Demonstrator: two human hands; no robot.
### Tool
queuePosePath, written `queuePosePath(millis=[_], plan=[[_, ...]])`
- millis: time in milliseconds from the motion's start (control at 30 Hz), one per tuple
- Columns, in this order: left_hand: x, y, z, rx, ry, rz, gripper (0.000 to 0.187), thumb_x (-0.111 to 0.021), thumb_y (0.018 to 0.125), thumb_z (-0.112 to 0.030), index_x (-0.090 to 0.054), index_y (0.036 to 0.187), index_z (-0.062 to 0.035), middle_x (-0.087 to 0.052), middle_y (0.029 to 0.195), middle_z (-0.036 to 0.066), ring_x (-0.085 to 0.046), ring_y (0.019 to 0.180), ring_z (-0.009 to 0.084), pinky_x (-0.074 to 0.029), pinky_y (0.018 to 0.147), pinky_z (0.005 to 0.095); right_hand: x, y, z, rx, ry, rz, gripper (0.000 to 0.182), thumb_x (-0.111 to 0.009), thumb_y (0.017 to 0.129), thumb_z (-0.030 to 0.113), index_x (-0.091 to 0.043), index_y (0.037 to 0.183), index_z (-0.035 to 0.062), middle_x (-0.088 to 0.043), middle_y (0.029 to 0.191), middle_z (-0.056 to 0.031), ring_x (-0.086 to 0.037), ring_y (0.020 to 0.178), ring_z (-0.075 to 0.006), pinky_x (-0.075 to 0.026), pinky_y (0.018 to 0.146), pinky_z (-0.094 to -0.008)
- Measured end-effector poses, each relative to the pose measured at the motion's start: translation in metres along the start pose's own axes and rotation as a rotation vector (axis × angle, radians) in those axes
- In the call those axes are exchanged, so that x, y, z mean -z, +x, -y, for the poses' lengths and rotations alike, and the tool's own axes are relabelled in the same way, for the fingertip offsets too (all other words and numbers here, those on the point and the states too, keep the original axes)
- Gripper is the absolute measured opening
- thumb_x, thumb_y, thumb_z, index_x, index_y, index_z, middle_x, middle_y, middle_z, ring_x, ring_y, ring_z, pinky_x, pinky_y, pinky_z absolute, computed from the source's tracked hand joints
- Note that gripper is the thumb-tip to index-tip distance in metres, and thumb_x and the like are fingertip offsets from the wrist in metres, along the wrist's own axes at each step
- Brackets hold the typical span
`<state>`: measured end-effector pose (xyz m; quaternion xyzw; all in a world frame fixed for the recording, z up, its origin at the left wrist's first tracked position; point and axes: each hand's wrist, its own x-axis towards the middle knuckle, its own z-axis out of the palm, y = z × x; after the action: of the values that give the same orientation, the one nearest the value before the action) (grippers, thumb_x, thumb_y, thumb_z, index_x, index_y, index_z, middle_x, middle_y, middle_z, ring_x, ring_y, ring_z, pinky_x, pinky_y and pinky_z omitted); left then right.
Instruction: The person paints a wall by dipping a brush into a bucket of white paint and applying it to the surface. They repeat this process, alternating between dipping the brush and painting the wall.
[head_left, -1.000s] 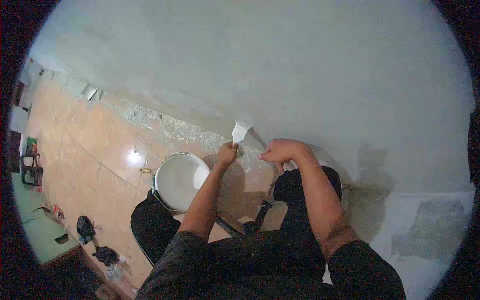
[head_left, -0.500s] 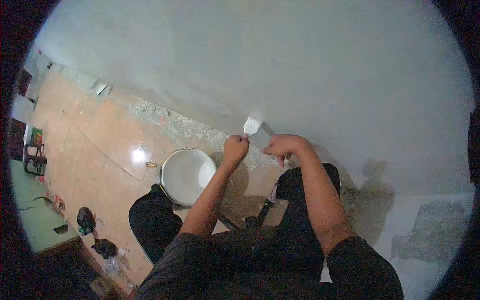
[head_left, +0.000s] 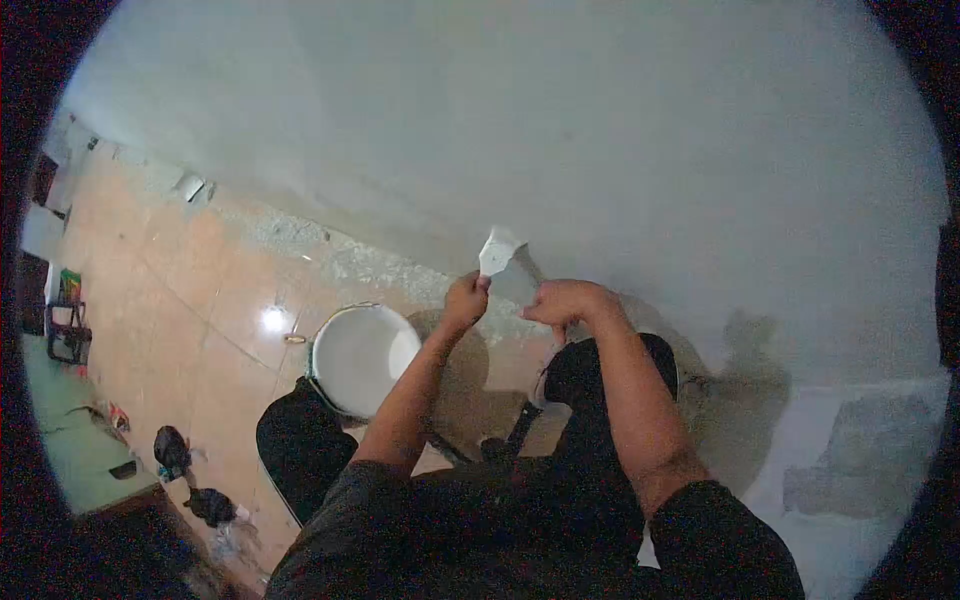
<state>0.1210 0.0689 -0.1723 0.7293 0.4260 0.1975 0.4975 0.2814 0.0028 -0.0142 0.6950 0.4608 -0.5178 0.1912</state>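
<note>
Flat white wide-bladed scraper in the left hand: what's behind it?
Smooth pale-grey wall shows above and beside the scraper, with a darker grey streak at its right. The patch directly behind the scraper is covered, and the left hand hides its lower end.

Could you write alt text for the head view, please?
The left hand holds a white scraper near the bottom of a grey wall, with the right hand close by. A bucket, white inside, stands on the tiled floor.

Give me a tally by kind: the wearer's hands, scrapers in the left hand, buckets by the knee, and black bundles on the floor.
Hands (left hand, right hand): 2
Scraper: 1
Bucket: 1
Black bundles: 2
Total: 6
</note>
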Motion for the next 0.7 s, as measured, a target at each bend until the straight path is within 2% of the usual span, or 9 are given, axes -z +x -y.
queuePosePath(millis=[33, 200, 267, 333, 400, 467, 600, 667, 700], plan=[[-0.004, 0.005, -0.001, 0.08, 0.065, 0.049, 0.029, -0.042, 0.09, -0.026, -0.059, 0.09, -0.0015, -0.059, 0.083, 0.024, -0.056, 0.084, 0.0425, -0.042, 0.071, 0.0489, 0.001, 0.001, -0.002, 0.004, -0.019, 0.003, 0.052, -0.045, 0.088, 0.049, -0.064, 0.074, 0.0023, -0.064, 0.057, -0.0074, -0.061, 0.058, -0.0173, -0.049, 0.06, -0.0354], [-0.044, 0.002, 0.033, 0.2, 0.08, -0.044, 0.029, -0.044, 0.087, -0.024, -0.06, 0.09, 0.0, -0.061, 0.084, 0.025, -0.057, 0.084, 0.0429, -0.044, 0.073, 0.0481, 0.007, 0.002, -0.003, 0.089, -0.032, -0.004, 0.05, -0.045, 0.088, 0.048, -0.063, 0.074, 0.0032, -0.063, 0.058, -0.0067, -0.058, 0.055, -0.0162, -0.047, 0.059, -0.0349], [-0.061, 0.009, 0.069, 0.261, 0.129, 0.095, 0.031, -0.045, 0.086, -0.027, -0.061, 0.089, 0.0003, -0.061, 0.084, 0.025, -0.057, 0.084, 0.0434, -0.045, 0.075, 0.0485, 0.011, -0.001, 0.003, 0.074, -0.025, -0.001, 0.05, -0.044, 0.088, 0.048, -0.063, 0.077, 0.0029, -0.063, 0.058, -0.0062, -0.057, 0.054, -0.0159, -0.047, 0.059, -0.0342], [-0.082, 0.018, 0.152, 0.085, 0.269, 0.253, 0.032, -0.047, 0.085, -0.028, -0.061, 0.089, 0.0004, -0.061, 0.084, 0.025, -0.057, 0.083, 0.0437, -0.045, 0.075, 0.049, 0.009, 0.001, 0.007, 0.058, -0.016, 0.004, 0.05, -0.044, 0.088, 0.049, -0.062, 0.08, 0.0025, -0.063, 0.058, -0.0058, -0.057, 0.054, -0.0156, -0.047, 0.059, -0.0335], [-0.077, 0.014, 0.151, -0.098, 0.404, 0.403, 0.032, -0.049, 0.084, -0.029, -0.061, 0.088, 0.0005, -0.061, 0.085, 0.026, -0.057, 0.083, 0.0441, -0.045, 0.075, 0.0496, 0.011, 0.005, 0.01, 0.083, -0.061, 0.061, 0.05, -0.044, 0.088, 0.049, -0.062, 0.086, 0.0031, -0.063, 0.058, -0.0057, -0.056, 0.054, -0.015, -0.047, 0.059, -0.0332], [-0.039, 0.001, 0.075, 0.102, 0.411, 0.32, 0.034, -0.049, 0.084, -0.028, -0.06, 0.087, 0.0035, -0.061, 0.084, 0.025, -0.057, 0.08, 0.046, -0.046, 0.073, 0.0497, 0.009, 0.005, 0.011, 0.077, -0.047, 0.057, 0.05, -0.044, 0.088, 0.049, -0.063, 0.086, 0.0029, -0.063, 0.058, -0.0061, -0.057, 0.055, -0.0153, -0.047, 0.059, -0.0337], [-0.064, 0.03, 0.104, 0.001, 0.388, 0.235, 0.035, -0.045, 0.088, -0.026, -0.059, 0.086, 0.0065, -0.062, 0.082, 0.024, -0.059, 0.076, 0.0433, -0.048, 0.068, 0.0471, 0.009, 0.001, 0.012, 0.085, -0.043, 0.049, 0.05, -0.045, 0.088, 0.048, -0.063, 0.086, 0.0018, -0.063, 0.058, -0.0072, -0.059, 0.056, -0.0164, -0.048, 0.059, -0.0347], [-0.016, 0.019, 0.021, -0.394, 0.716, 0.325, 0.037, -0.043, 0.09, -0.026, -0.058, 0.087, 0.0083, -0.063, 0.083, 0.023, -0.061, 0.072, 0.0387, -0.049, 0.064, 0.0435, 0.009, 0.0, 0.011, 0.104, -0.071, 0.05, 0.051, -0.045, 0.088, 0.048, -0.063, 0.085, 0.001, -0.063, 0.058, -0.0075, -0.059, 0.056, -0.017, -0.048, 0.058, -0.0347], [-0.013, 0.016, 0.012, -0.336, 0.662, 0.273, 0.038, -0.046, 0.089, -0.03, -0.061, 0.084, 0.0053, -0.064, 0.076, 0.021, -0.062, 0.066, 0.0332, -0.048, 0.058, 0.0419, 0.009, 0.0, 0.011, 0.072, -0.076, 0.05, 0.051, -0.045, 0.088, 0.048, -0.063, 0.084, 0.0011, -0.063, 0.058, -0.0075, -0.059, 0.055, -0.0175, -0.048, 0.058, -0.0348]])
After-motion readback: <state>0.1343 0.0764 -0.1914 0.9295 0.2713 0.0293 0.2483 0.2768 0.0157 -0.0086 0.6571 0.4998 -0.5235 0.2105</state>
